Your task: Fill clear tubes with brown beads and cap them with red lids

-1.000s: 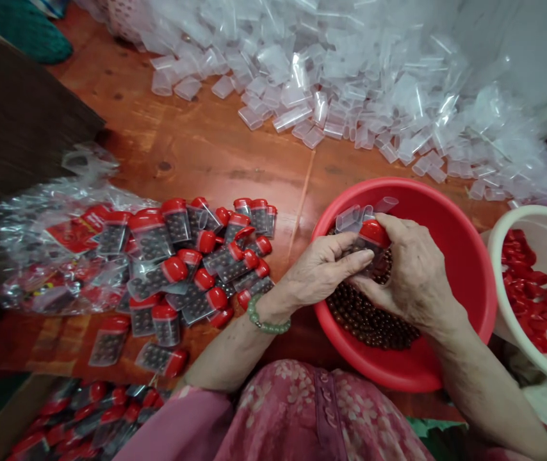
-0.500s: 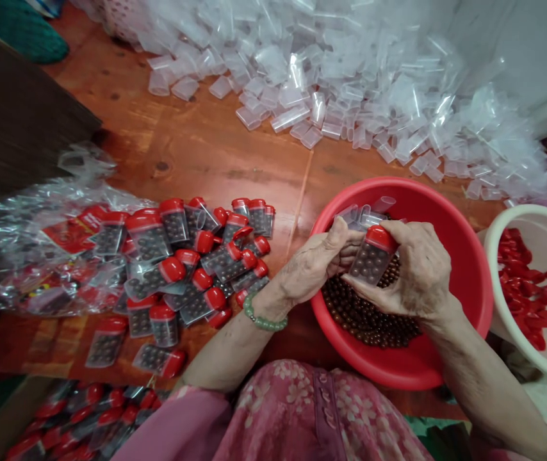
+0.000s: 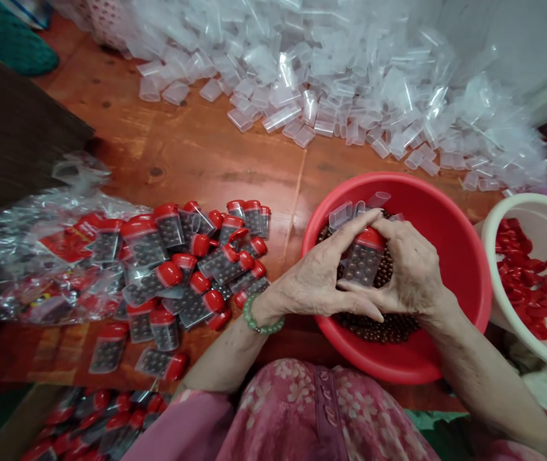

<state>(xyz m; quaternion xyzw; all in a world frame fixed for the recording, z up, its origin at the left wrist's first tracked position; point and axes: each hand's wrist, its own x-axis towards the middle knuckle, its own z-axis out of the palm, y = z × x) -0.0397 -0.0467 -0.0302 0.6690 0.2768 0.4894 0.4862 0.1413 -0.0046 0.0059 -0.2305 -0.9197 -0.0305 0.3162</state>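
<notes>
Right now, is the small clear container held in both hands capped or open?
Capped: a red cap sits on the bead-filled clear plastic container, gripped between the left hand and right hand.

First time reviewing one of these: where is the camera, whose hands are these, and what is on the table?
No machine here: these are one person's bare hands, filmed by a camera worn on their head, looking down. The left hand and right hand together hold a small clear container of brown beads with a red cap, over a red basin of loose brown beads. A white bowl at right holds red caps. On the wooden table lie filled containers at left and a heap of empty clear containers beyond.
</notes>
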